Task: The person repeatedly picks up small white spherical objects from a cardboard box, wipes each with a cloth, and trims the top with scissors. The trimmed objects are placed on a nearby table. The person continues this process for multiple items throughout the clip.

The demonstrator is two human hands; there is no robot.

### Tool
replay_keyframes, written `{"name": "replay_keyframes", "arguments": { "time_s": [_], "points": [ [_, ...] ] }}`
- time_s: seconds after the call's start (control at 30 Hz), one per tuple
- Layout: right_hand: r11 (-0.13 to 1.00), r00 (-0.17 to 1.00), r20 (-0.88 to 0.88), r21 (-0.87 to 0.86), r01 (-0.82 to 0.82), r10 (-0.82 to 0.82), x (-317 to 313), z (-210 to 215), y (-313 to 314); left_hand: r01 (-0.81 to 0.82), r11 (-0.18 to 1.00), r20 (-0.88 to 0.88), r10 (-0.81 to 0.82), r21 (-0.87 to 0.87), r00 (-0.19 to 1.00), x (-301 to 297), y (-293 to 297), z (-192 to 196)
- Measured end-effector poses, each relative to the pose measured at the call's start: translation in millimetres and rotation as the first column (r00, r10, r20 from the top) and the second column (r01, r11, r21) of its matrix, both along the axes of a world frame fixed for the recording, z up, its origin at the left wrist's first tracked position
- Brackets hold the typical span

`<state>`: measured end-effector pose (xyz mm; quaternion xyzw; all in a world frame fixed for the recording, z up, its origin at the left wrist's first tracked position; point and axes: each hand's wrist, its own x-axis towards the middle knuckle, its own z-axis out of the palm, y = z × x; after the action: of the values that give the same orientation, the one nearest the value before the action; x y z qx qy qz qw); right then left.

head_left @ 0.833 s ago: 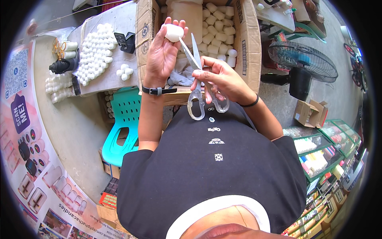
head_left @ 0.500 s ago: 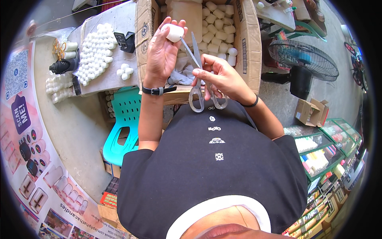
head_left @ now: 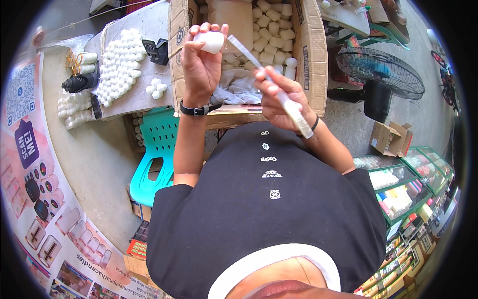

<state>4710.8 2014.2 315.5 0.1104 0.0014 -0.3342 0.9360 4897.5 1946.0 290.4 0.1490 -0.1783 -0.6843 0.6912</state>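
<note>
My left hand (head_left: 203,67) is raised over the cardboard box (head_left: 314,65), its fingers closed around a short white candle (head_left: 211,43). The candle lies on its side, one end turned to the right. In my right hand (head_left: 285,94) is a pair of scissors (head_left: 245,52) with clear handles, seen edge-on, the blades together. The blade tips are close to the candle's right end, with a small gap between. Behind and below the hands, the box holds many loose white candles (head_left: 269,35) and a crumpled grey cloth (head_left: 238,87).
On the left, a grey table (head_left: 167,74) bears a spread of white candles (head_left: 119,65) and a black holder (head_left: 157,52). A turquoise chair (head_left: 157,134) stands below it. To the right are a black fan (head_left: 381,74), a small carton (head_left: 391,139) and a glass display case (head_left: 398,192).
The scissors have closed and turned edge-on, and my right hand has shifted slightly right and down. My left hand has tilted the candle and drawn it slightly left, with fingers curled more around it.
</note>
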Motion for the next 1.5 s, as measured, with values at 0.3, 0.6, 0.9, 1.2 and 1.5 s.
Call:
{"name": "replay_keyframes", "arguments": {
  "time_s": [0.3,0.6,0.9,1.2,1.5],
  "points": [
    [0.989,0.93,-0.343,0.026,0.147,-0.129,-5.6,-27.1,-2.5,0.121,0.987,-0.335,-0.077,0.11,0.939,11.8,1.0,-1.3],
    [0.657,-0.253,-0.78,-0.251,-0.711,-0.573,-27.4,-89.0,-44.6,0.033,0.981,0.02,-0.038,0.191,0.999,13.8,8.7,-3.8],
    [0.434,-0.478,-0.346,0.2,-0.878,-0.808,-27.0,-116.1,-64.4,-0.002,0.987,0.289,-0.045,0.162,0.956,11.7,15.6,7.4],
    [0.421,-0.532,-0.329,0.352,-0.836,-0.781,-31.4,-176.6,-74.0,0.298,0.874,0.495,-0.467,0.384,0.733,41.3,33.5,-13.6],
    [0.403,-0.479,-0.194,0.331,-0.854,-0.856,-30.2,-183.0,-67.3,-0.017,0.962,0.922,0.267,-0.273,0.279,19.0,36.1,-21.9]
  ]
}}
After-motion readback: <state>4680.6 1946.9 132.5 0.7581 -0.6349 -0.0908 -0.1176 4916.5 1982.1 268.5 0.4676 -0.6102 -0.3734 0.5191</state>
